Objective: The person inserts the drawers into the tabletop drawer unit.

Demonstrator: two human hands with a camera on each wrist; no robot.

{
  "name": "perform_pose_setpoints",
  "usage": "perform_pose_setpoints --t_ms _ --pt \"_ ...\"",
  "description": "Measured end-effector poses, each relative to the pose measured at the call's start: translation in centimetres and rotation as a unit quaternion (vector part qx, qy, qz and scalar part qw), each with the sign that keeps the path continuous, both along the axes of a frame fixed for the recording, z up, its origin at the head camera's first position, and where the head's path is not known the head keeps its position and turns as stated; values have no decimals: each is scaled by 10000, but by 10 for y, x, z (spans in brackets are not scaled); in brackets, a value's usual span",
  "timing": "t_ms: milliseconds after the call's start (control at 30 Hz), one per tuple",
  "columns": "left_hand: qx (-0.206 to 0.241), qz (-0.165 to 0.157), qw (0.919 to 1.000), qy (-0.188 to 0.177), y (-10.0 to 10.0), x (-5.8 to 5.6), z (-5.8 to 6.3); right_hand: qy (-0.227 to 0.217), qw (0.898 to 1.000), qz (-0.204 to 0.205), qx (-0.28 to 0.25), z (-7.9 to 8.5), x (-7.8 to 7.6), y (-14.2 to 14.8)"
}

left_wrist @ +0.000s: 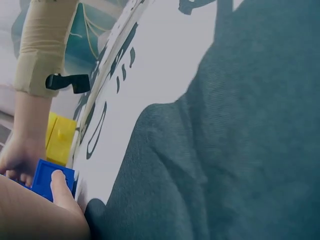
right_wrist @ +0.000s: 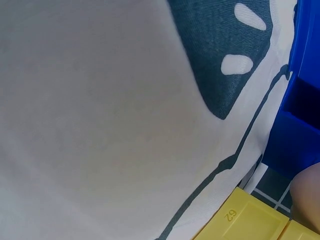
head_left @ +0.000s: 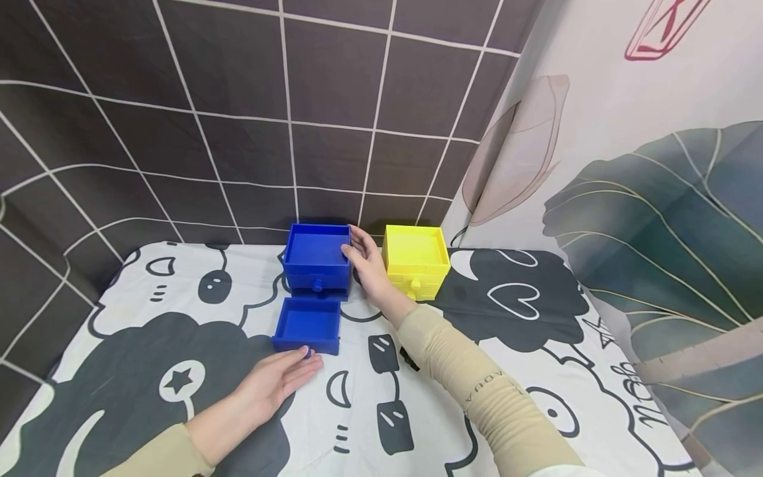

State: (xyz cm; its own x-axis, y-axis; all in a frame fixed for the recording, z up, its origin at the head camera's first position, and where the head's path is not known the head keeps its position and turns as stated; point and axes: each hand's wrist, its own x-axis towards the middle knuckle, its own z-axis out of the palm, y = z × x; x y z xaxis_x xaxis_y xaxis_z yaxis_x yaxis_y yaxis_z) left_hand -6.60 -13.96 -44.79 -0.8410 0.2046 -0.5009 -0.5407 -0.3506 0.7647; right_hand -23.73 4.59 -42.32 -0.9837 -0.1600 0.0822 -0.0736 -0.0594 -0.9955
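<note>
A small blue drawer box [head_left: 317, 248] with an open-topped tray stands near the back of the patterned cloth. My right hand [head_left: 371, 270] holds its right side, the thumb over the top rim. In front of the box's dark lower opening lies a blue drawer [head_left: 306, 323], pulled out; whether its rear end is still inside, I cannot tell. My left hand [head_left: 277, 384] pinches the small knob at the drawer's front. The left wrist view shows that thumb against the blue drawer front [left_wrist: 44, 175]. In the right wrist view the blue box [right_wrist: 292, 145] shows beside part of my right hand [right_wrist: 306, 197].
A yellow drawer box [head_left: 417, 255] with knobs stands just right of my right hand. Behind both boxes rises a dark gridded cloth [head_left: 238, 152]. A light patterned curtain [head_left: 626, 199] hangs at the right. The black-and-white cloth [head_left: 363, 411] covers the surface.
</note>
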Motion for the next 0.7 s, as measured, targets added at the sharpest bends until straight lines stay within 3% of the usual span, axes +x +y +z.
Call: perform_pose_setpoints --t_ms 333,700 --pt "72 30 9999 -92 13 -11 4 -10 9999 30 156 -1 0 2" --pt "234 296 9988 -326 17 -22 10 32 9998 -4 181 -2 -2 2"
